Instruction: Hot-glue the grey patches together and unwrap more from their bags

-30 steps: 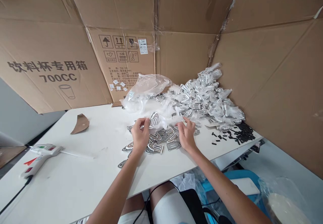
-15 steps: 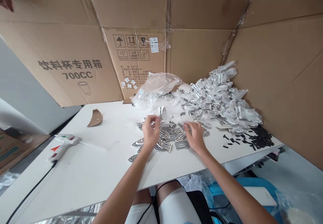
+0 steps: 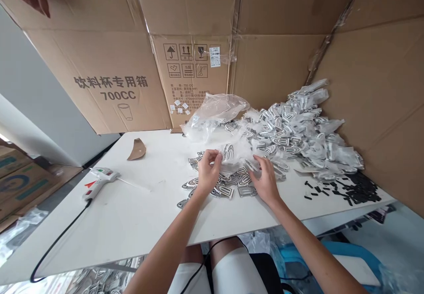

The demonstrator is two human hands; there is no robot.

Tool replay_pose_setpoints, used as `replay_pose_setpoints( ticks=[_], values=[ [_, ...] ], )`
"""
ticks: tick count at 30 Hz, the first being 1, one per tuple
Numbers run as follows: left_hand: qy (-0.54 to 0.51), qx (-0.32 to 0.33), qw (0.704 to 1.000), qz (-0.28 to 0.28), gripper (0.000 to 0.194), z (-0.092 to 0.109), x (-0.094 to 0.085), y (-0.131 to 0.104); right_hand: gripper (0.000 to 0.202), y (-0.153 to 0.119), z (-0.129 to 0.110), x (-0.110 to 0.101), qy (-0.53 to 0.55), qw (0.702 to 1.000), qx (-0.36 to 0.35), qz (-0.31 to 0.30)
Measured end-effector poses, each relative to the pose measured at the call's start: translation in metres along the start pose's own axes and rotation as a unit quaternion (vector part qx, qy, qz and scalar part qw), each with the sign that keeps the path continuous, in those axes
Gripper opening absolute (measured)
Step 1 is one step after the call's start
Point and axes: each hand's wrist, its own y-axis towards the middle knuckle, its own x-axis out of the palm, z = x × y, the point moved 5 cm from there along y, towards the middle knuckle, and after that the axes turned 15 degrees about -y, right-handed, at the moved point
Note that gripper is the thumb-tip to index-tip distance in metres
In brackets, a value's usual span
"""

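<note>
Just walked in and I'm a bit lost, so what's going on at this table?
Someone seated at the white table holds a plastic-wrapped, metal-looking piece in the left hand, above loose pieces. The right hand is at another wrapped piece; whether it grips it is hard to tell. A large pile of wrapped pieces lies beyond, with small black parts to the right and a white glue gun to the left.

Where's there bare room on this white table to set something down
Widest: the table's front-left stretch, between the glue gun's black cord and the loose grey pieces. Smaller: between the right hand and the black strips. Crowded: between that hand and the left hand, and under the bagged pieces at back right.
</note>
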Motion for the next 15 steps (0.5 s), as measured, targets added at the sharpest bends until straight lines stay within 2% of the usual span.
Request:
replay_pose_setpoints(
  ticks=[2, 5, 7, 15],
  values=[
    [0.007, -0.004, 1.000, -0.010, 0.019, 0.001, 0.001, -0.001, 0.056, 0.000, -0.003, -0.002, 0.003, 1.000, -0.008, 0.007],
    [0.014, -0.002, 0.999, -0.032, 0.015, 0.002, 0.004, -0.003, 0.061, 0.001, -0.007, -0.006, 0.019, 0.999, -0.015, 0.022],
    [0.038, 0.018, 0.998, -0.051, 0.008, 0.005, 0.005, -0.003, 0.060, 0.001, -0.009, -0.009, 0.026, 0.999, -0.019, 0.038],
    [0.124, 0.069, 0.980, -0.141, 0.030, 0.008, 0.015, -0.008, 0.042, 0.000, -0.013, -0.023, 0.046, 0.991, 0.011, 0.121]
  ],
)
